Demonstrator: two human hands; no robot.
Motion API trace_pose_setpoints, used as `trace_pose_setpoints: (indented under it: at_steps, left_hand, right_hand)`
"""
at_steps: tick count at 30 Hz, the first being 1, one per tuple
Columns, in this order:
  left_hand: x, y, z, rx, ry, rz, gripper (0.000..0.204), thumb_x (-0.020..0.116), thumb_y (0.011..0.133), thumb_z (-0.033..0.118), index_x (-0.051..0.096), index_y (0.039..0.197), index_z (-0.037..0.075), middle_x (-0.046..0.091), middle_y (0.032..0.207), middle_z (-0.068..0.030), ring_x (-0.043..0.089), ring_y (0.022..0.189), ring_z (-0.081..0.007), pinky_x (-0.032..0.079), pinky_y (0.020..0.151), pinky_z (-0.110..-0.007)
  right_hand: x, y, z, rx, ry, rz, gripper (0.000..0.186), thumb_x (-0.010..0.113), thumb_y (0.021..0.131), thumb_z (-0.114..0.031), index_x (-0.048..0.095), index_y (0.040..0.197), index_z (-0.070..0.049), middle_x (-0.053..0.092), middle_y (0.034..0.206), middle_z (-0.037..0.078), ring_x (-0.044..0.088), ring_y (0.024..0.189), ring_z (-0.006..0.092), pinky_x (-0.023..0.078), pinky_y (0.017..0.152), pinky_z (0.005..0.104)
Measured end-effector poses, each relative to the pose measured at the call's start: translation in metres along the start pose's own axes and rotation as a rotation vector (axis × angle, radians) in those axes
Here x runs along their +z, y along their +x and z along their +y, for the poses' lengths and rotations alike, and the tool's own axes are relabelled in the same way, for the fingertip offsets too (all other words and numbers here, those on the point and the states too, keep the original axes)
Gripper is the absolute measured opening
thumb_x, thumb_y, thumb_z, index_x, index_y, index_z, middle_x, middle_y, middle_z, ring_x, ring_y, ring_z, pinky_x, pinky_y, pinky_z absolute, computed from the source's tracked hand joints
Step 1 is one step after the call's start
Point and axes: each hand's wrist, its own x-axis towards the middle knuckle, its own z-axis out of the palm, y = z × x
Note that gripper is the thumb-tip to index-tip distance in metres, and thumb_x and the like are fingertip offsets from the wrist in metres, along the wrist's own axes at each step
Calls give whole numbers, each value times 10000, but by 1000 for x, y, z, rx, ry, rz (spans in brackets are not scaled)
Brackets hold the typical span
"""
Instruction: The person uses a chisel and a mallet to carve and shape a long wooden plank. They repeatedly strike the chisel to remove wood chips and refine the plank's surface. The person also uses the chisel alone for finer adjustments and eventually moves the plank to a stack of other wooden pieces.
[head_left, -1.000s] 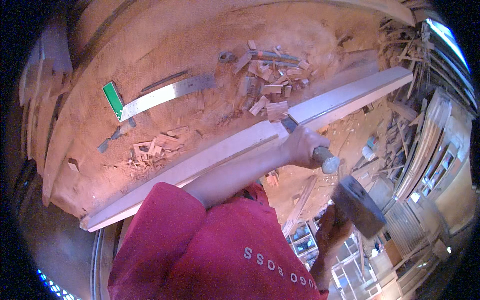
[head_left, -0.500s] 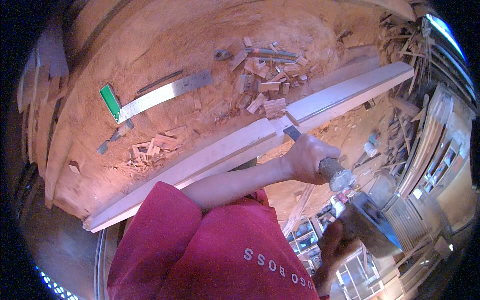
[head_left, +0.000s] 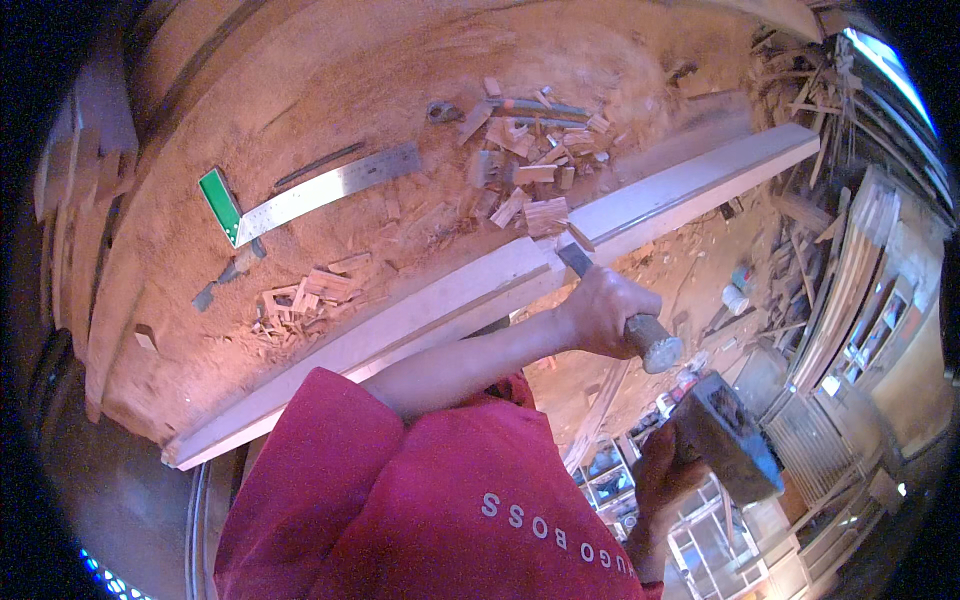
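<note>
My left hand [head_left: 607, 308] is wrapped round the handle of a chisel [head_left: 572, 257], whose steel blade meets a cut notch in a long pale timber beam [head_left: 690, 180]. The chisel's battered butt sticks out below my fingers. My right hand [head_left: 667, 470], in shadow at the lower right, grips a big dark blocky mallet [head_left: 730, 435] held below and to the right of the chisel's butt, apart from it. Wood chips [head_left: 545, 213] lie just beside the notch. The beam runs diagonally from lower left to upper right.
A green-handled square [head_left: 310, 193] and a dark thin rod [head_left: 320, 164] lie on the dusty bench [head_left: 380, 70]. Offcut piles [head_left: 305, 292] lie on it. Stacked boards [head_left: 850, 290] stand at the right, and a white container [head_left: 733, 298] sits beyond the beam.
The mallet went down and right from a second ago, then came slightly back up and left. My left hand and chisel shifted down and right, then slightly back left.
</note>
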Motion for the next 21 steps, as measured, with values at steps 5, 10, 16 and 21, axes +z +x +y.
trace_pose_setpoints:
  at_steps: [5,10,16,21]
  left_hand:
    - [-9,-12,-40,-114,134,-39,234,717,661,298,540,634,148,574,560,-96,620,542,-316,475,491,-429]
    - [-8,5,8,-24,-23,-49,217,707,695,296,549,664,151,600,602,-102,632,565,-308,489,513,-426]
    - [0,16,-3,-74,-9,-35,239,720,670,299,540,638,144,579,569,-103,618,545,-319,467,492,-426]
    - [1,16,-13,-50,-9,-30,228,734,636,251,536,641,137,549,553,-78,603,514,-282,438,473,-404]
  right_hand:
    - [14,28,-4,-211,-121,-100,156,619,966,-102,574,1083,-9,616,820,55,556,647,116,446,574,275]
    - [16,-10,-5,148,384,161,289,676,930,-118,537,1146,14,592,818,19,538,642,101,436,557,245]
    - [-5,-1,-7,-18,-36,8,287,664,934,-112,552,1162,22,627,977,81,558,822,147,463,696,286]
    - [-5,2,-20,346,199,4,254,677,915,-126,618,1125,3,666,1034,161,612,968,278,473,884,395]
